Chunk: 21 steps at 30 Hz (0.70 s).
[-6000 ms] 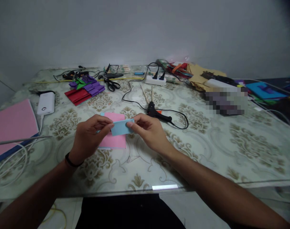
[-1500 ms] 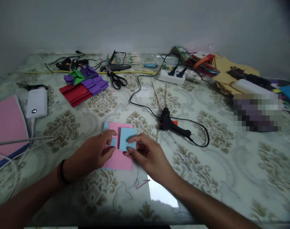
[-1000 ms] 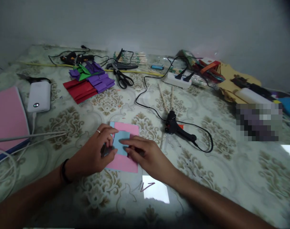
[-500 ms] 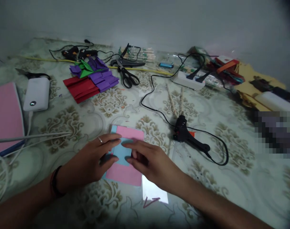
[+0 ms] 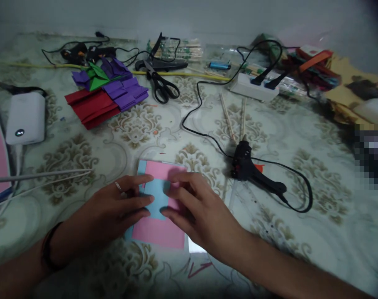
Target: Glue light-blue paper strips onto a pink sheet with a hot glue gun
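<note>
Lying on the pink paper (image 5: 159,234), the blue paper (image 5: 159,197) is touched at left by the left hand (image 5: 112,207) and at right by the right hand (image 5: 206,209), both loosely spread, apparently without gripping; by uneven pressing, it could be shifted crooked.

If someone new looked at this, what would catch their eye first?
Probably the light-blue paper on the pink sheet, low center, with the left hand and right hand at its sides. Then the black glue gun to the right, and the red paper and purple paper farther back left.
</note>
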Available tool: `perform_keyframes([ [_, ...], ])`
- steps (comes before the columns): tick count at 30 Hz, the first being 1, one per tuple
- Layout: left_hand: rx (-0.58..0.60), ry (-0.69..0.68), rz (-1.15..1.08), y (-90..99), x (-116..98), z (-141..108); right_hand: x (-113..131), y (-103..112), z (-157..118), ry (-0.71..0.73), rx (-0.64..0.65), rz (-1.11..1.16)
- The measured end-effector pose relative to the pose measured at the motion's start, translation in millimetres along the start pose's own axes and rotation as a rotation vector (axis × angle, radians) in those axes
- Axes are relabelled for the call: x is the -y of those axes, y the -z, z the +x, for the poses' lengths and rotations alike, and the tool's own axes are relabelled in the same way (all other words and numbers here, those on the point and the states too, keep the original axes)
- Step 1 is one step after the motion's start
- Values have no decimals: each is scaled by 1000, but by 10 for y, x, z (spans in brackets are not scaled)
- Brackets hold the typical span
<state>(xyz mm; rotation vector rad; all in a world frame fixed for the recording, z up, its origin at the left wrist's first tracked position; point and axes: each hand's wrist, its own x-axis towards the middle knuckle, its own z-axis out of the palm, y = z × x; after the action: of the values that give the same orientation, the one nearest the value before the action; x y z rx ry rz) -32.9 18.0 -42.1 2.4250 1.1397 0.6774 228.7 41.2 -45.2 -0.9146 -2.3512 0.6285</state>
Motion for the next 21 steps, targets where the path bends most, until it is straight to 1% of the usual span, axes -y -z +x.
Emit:
perform_keyframes([
  [3,11,-29,33,24,-7,11,15,-6,2,66,1,-112],
  [5,17,-27,60,31,-21,12,18,-28,-9,91,11,-130],
  [8,30,12,92,31,-40,11,8,-63,-29,77,6,-100],
  [13,76,92,73,27,-41,6,-8,-72,-31,13,25,-58],
  [21,66,140,35,9,-6,-36,-33,-43,-5,12,39,-65],
])
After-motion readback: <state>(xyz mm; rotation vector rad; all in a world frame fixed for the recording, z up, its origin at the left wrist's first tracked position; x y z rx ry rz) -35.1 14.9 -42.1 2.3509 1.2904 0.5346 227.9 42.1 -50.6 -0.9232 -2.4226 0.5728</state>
